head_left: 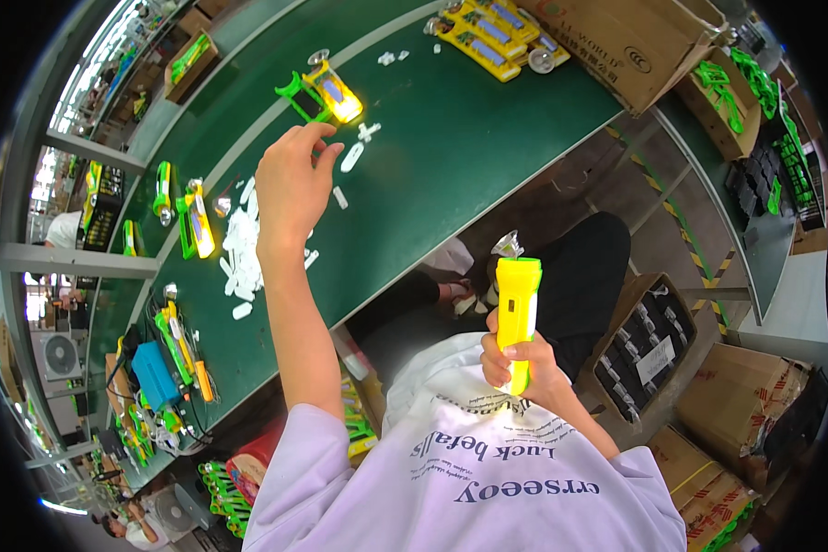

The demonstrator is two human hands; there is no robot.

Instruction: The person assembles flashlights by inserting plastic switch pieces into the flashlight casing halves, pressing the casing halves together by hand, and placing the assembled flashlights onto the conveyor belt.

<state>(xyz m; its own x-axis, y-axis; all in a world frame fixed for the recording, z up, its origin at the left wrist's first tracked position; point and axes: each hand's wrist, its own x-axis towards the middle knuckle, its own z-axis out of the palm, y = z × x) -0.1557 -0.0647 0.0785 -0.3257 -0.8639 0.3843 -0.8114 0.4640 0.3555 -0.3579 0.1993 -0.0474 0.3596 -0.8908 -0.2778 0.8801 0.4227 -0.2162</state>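
Note:
In my right hand I hold a yellow flashlight upright in front of my shirt, fingers wrapped round its lower body. A clear reflector sticks out tilted above its head end. My left hand is over the green table, with thumb and index finger apart and nothing visible between them. Just beyond its fingertips lie a white plastic strip and a white cross-shaped piece. Past them is an opened, lit yellow flashlight beside a green shell part. A white heap of small pieces lies left of my wrist.
Several yellow flashlight shells lie at the far table edge beside a cardboard box. More flashlights and a blue block-shaped device are at left. A carton of dark parts stands on the floor at right.

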